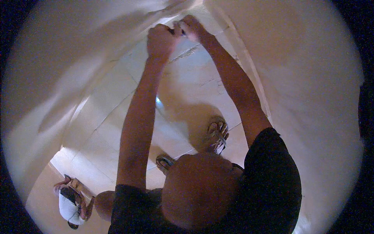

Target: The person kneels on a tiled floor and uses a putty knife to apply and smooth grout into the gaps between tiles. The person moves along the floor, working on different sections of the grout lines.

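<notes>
Both my arms stretch far forward, and the hands come together near the top of the head view. My left hand (pixel 160 39) is closed, with its thumb side toward the other hand. Close against it, my right hand (pixel 189 28) is also closed, its fingers bent inward. Small dark spots show between the two hands, but blur and the fingers hide what they are. Behind the hands lie a pale tiled floor (pixel 117 93) and the corner where the walls narrow together.
Pale walls (pixel 307 97) rise on both sides of a narrow space. Below me are sandalled feet (pixel 218 134) on the tiles. At the lower left sits a white rounded thing (pixel 70 208) with brown and dark parts, too unclear to name. My shadow falls across the floor.
</notes>
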Tool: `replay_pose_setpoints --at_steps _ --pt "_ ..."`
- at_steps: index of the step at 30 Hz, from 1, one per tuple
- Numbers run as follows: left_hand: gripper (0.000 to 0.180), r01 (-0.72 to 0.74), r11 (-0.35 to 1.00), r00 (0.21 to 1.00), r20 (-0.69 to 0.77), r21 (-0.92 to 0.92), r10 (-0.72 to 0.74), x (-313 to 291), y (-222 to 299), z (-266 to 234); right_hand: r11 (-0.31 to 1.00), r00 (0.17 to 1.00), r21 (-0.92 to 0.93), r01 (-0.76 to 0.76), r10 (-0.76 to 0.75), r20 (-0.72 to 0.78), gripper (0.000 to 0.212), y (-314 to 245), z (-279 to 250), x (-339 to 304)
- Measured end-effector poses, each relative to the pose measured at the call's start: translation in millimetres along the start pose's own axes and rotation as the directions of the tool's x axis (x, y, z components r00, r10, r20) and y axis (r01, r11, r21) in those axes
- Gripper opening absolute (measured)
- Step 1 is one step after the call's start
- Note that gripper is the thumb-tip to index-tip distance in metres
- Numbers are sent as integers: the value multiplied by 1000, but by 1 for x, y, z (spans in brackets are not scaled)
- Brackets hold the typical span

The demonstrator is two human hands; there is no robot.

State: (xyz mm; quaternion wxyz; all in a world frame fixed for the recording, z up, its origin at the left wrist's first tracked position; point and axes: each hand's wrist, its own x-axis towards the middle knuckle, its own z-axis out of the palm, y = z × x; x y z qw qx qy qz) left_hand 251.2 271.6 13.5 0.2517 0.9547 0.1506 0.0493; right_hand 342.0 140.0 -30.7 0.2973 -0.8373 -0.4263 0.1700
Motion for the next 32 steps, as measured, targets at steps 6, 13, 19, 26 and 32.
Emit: replay_pose_setpoints --at_steps 6,13,19,26,32 --pt "55 67 998 991 111 5 -67 -4 12 -6 950 965 262 168 -104 -240 42 34 27 -2" --pt "47 -90 951 993 99 296 63 -30 -41 -68 843 970 511 168 -48 -239 42 -59 61 25" --pt "55 33 996 995 94 85 -41 10 -28 -42 961 988 277 -29 69 -136 50 -15 41 45" --pt "58 -8 1000 995 96 14 7 50 7 -9 899 979 408 -158 196 -53 51 23 -12 38" --pt "60 -51 994 998 29 -96 54 5 0 -4 990 985 -124 61 -80 -150 47 14 -4 8"
